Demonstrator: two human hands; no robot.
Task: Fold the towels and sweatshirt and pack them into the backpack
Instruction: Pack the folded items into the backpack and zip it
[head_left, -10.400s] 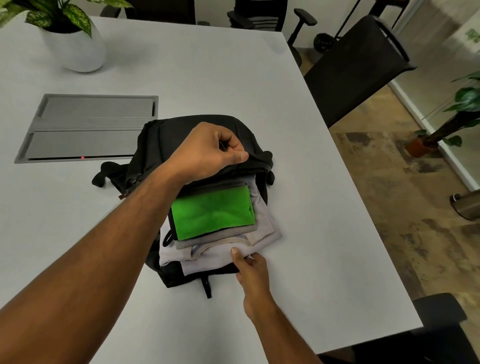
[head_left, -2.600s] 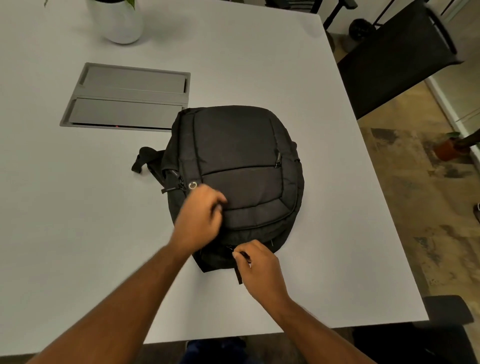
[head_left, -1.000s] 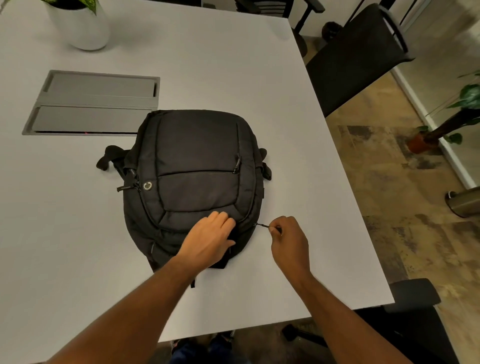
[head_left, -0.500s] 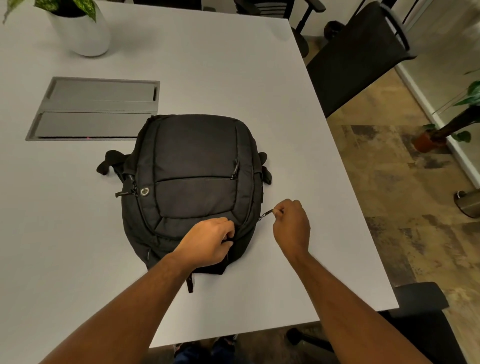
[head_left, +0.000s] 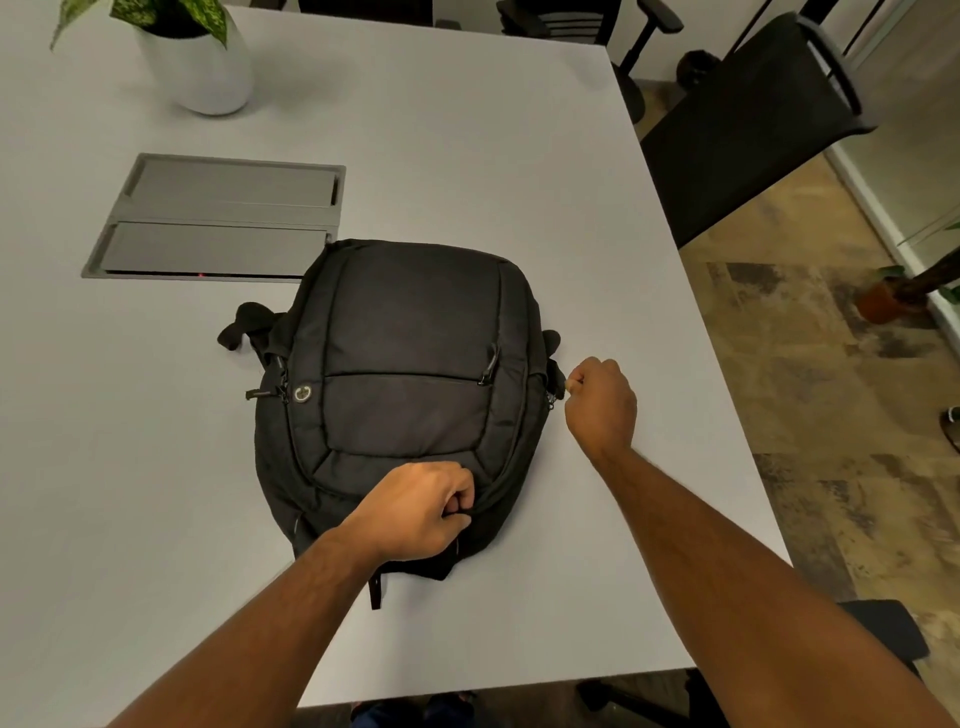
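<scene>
Head view: lying flat on white table, front panel up, near front-right part: black backpack, looking zipped closed around near edge. Gripping backpack's near end: left hand, fingers curled tight into fabric or handle there, exact hold hidden under knuckles. Sitting just beside backpack's right side: right hand, fingers curled, thumb and forefinger pinching something small at side zipper, most likely the pull, too small for certainty. Reaching in from bottom edge: both bare forearms. Towels and sweatshirt not showing, backpack closed over contents. Hanging from left side of backpack: second zipper pull, next to round silver logo. Sticking out on table at backpack's left: black strap. Lying flush in table behind backpack, almost touching its far-left corner: grey cable hatch. Standing at far-left of table: white plant pot with green leaves. Standing off table's right side on patterned floor: black chair.
</scene>
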